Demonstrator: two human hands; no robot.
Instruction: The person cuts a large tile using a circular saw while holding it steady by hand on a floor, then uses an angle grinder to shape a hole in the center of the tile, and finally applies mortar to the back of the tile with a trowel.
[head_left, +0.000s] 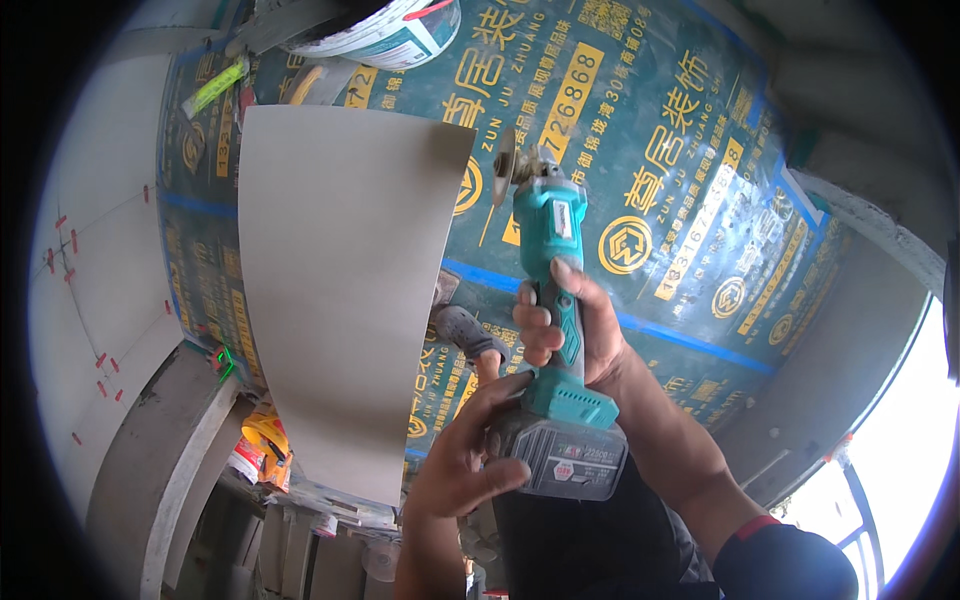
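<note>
A teal cordless angle grinder point(545, 235) is held up in front of me with its head pointing away. My right hand point(590, 325) is closed around its grip, the thumb lying along the top. My left hand point(470, 445) cups the grey battery pack point(565, 465) at the near end, thumb on its face and fingers partly hidden behind. The thin cutting disc point(505, 168) stands edge-on at the far left of the head. Just left of the disc lies the upper right corner of a large beige tile point(350, 290), apart from the grinder.
Printed green protective film point(690, 190) covers the floor. A white bucket point(425, 35) stands at the back. A yellow-green tool point(215, 88) lies at far left. Red clips point(70, 240) dot the tiled wall, a yellow bag point(265, 440) sits lower left, and a clog-shod foot point(462, 328) shows beside the tile.
</note>
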